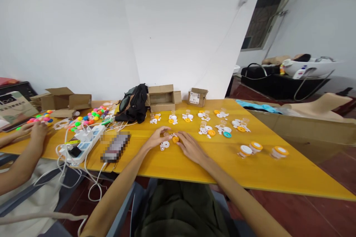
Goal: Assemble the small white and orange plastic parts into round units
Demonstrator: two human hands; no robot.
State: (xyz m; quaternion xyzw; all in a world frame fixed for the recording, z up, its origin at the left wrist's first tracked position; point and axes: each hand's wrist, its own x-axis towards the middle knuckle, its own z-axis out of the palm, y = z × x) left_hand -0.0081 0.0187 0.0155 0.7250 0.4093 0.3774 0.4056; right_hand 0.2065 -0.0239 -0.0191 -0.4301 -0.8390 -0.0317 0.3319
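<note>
On the yellow table in front of me, my left hand (157, 139) curves round the left side of a small cluster of parts, fingers apart. From the other side, my right hand (191, 147) reaches in, fingers extended, fingertips beside an orange round lid (175, 139); whether they touch it I cannot tell. A white disc (166, 144) and a small white piece with holes (162, 148) lie just below my left fingers. Near those fingertips is a small clear cup (166, 134), partly hidden. Neither hand visibly holds anything.
Similar part clusters (187, 117) line the table's far side. Several lidded clear jars (279, 152) stand right. Left are a phone (116, 147), a power strip (87, 144) with cables and colourful balls (94, 114). Cardboard boxes (164, 98) and a black bag (135, 103) stand behind. Another person's hands (39, 129) work far left.
</note>
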